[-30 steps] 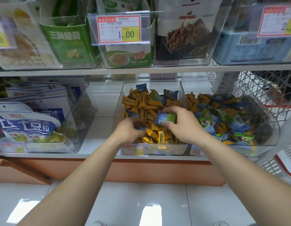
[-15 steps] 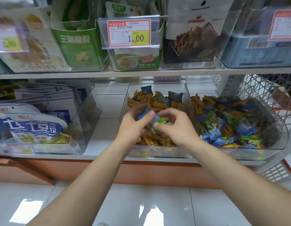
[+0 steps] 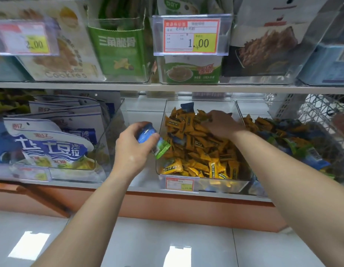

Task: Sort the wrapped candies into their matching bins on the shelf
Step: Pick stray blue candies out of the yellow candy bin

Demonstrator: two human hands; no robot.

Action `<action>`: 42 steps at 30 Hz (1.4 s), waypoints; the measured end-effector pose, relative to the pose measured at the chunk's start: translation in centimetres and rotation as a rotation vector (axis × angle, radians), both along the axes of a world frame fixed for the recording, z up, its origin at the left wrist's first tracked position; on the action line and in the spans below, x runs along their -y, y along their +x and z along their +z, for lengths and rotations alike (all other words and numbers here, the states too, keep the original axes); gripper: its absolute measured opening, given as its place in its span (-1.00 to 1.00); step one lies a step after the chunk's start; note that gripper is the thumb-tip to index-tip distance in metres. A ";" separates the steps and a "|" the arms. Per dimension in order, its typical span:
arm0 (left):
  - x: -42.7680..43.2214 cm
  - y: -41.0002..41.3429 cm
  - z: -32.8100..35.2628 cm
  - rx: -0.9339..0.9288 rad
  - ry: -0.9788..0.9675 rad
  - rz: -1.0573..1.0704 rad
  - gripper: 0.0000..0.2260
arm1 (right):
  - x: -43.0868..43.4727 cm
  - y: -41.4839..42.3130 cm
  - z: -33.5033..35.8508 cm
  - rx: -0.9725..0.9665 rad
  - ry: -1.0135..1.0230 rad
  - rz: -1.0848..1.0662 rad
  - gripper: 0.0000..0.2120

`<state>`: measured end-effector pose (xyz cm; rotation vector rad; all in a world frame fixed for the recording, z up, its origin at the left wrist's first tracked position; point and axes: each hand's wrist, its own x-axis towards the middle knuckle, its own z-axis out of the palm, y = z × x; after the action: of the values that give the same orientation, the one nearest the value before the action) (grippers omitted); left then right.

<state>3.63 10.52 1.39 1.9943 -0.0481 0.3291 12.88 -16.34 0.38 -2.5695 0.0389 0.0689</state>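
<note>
We record the lower shelf from left to right. At the far left stands a clear bin (image 3: 114,122) of blue-and-white snack bags (image 3: 51,149), untouched.

Next comes the left hand (image 3: 131,151). It is in the gap between that bin and the middle bin, just outside the latter's left wall. Its fingers and thumb are clamped round a small bunch of blue and green candies (image 3: 147,134), and one green wrapper end sticks out to the right. Half a second ago this hand met the right hand over the middle bin, both pinching these candies between them. It has since drawn off to the left with the bunch.

The middle bin (image 3: 211,105) is clear and carries a small price label on its near wall. It is heaped with yellow candies (image 3: 198,151), and a few blue ones lie among them, one at the far edge.

The right hand (image 3: 223,124) has left the bunch and now lies palm down on the far part of the yellow heap. Its fingers are bent into the wrappers, and we cannot tell whether they pinch anything.

To the right, touching the middle bin, the right bin (image 3: 260,186) holds mixed candies (image 3: 294,137) in yellow, blue and green.
</note>
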 end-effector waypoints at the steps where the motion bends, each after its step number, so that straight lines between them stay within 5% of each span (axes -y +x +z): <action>1: -0.2 0.0 -0.1 -0.004 0.006 -0.001 -0.68 | 0.1 0.0 0.0 0.021 0.011 -0.004 -0.61; 6: -0.5 -0.3 -0.4 -0.024 0.019 -0.036 -0.71 | 1.1 -1.6 0.5 0.131 -0.031 -0.043 -0.85; 10: -0.6 -0.5 -0.4 -0.044 0.019 -0.043 -0.73 | -2.1 -4.2 1.1 0.332 0.085 -0.022 -0.83; 13: -0.5 -0.7 -0.1 -0.051 0.021 -0.031 -0.69 | -5.7 -4.8 0.3 0.179 0.158 0.270 -0.75; 17: -0.6 -1.0 0.0 -0.050 0.021 -0.033 -0.68 | -7.3 -3.1 -0.5 0.151 -0.050 0.373 -0.69; 23: -0.8 -0.8 -0.3 -0.047 0.048 -0.053 -0.66 | -4.5 -2.2 -0.6 0.096 -0.365 0.292 -0.67; 29: -0.8 -0.6 -0.5 -0.057 0.042 -0.066 -0.67 | -4.1 -2.2 -0.3 0.185 -0.195 0.269 -0.67; 36: -1.0 -0.6 -0.5 -0.074 0.020 -0.076 -0.64 | -4.4 -1.2 -0.3 -0.075 -0.326 0.417 -0.58; 42: -1.0 -0.9 -0.4 -0.084 0.000 -0.074 -0.65 | -4.4 -1.6 -0.2 -0.050 -0.420 0.466 -0.83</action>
<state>2.78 11.56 0.99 1.9993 -0.0682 0.1973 11.25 -11.92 0.13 -2.9385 -0.5847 0.3311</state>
